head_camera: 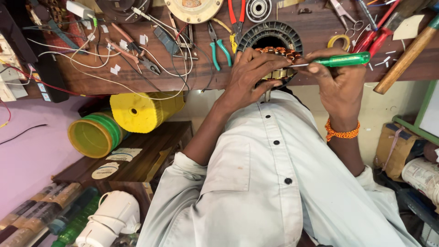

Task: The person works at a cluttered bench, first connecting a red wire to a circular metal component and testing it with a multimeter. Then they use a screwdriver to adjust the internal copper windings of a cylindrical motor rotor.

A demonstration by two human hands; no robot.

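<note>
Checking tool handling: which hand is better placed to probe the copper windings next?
Right, most likely. The right hand already grips the green screwdriver, with its shaft pointing at the copper windings. The left hand is busy gripping the stator.

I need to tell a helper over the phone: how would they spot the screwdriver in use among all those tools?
Start at the dark wooden bench, then find the round black motor stator at its edge. The screwdriver lies across the right hand beside it. Its translucent green handle sets it apart from the red-handled tools nearby.
</note>
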